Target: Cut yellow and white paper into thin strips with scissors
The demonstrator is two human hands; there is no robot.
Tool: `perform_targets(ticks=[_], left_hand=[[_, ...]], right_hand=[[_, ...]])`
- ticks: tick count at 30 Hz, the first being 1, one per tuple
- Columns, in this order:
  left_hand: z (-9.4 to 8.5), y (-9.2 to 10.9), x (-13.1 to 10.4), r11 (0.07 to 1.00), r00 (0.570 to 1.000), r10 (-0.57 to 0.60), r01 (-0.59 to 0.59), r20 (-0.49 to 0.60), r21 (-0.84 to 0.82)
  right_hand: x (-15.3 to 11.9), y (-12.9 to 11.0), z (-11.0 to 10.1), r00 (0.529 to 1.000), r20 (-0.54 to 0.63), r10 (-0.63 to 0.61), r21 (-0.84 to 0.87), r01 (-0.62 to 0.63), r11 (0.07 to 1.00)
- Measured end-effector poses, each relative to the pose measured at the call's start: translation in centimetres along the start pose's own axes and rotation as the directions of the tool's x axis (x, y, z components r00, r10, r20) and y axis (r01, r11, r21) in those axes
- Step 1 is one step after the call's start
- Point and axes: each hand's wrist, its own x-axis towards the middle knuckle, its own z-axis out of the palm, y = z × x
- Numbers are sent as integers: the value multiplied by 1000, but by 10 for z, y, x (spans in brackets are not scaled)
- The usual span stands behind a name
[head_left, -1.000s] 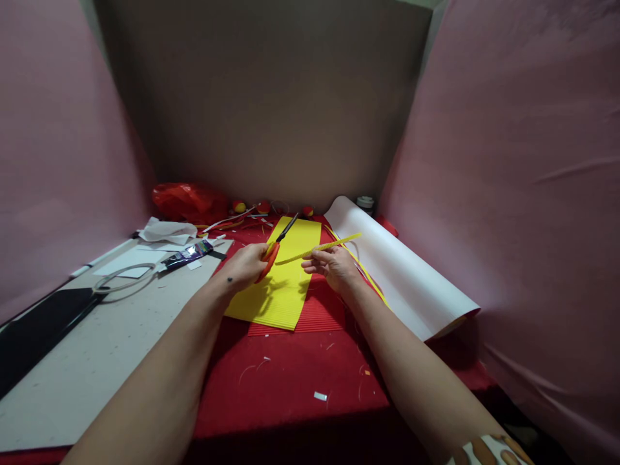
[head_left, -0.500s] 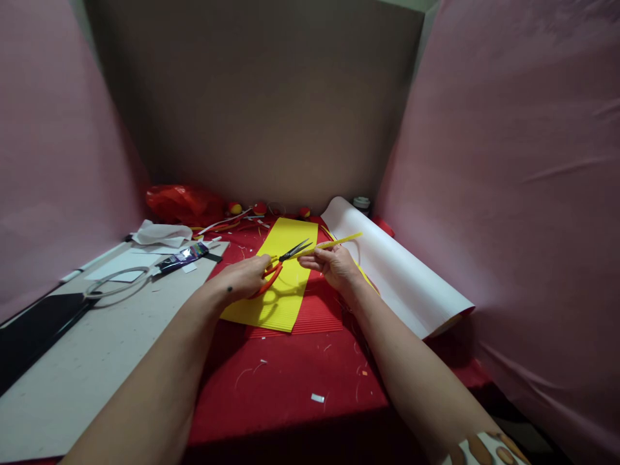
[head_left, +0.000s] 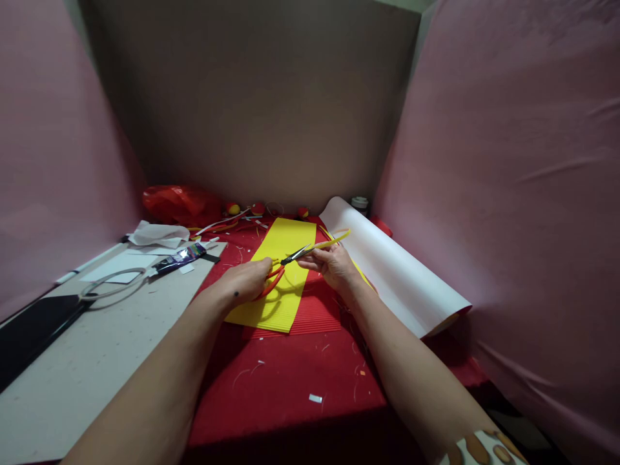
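My left hand (head_left: 250,279) is closed round the orange handles of a pair of scissors (head_left: 277,279). The dark blades point right, nearly together, with their tips close to the fingers of my right hand (head_left: 334,263). Between its thumb and fingers that hand pinches a narrow yellow strip (head_left: 339,237), whose far end curves up to the right. Whether the blades touch the strip I cannot tell. Beneath both hands lies a yellow corrugated sheet (head_left: 274,313), partly covering a red corrugated sheet (head_left: 320,313).
A white paper roll (head_left: 397,271) lies slanted on the right. On the left are a grey board (head_left: 126,349), a purple packet (head_left: 178,258) and a grey ring (head_left: 113,294). A red plastic bag (head_left: 181,203) and red-yellow balls (head_left: 257,208) line the back. Scraps dot the red cloth (head_left: 276,400).
The scissor blades have closed from a wider spread. The yellow strip has turned and now bends at its far end. My left hand has shifted slightly right.
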Motion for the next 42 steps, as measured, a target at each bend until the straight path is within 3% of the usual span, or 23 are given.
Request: perform_targets(ticks=[27,42], left_hand=[[-6,1,-4,993,1000,-10,9,13,117],[-10,2,-5,995,1000,-22,20,14,94]], right_hand=[[1,2,-1,999,-39,19,-7,-20,1000],[-1,0,1,999,-50,3,-6,-3,1000]])
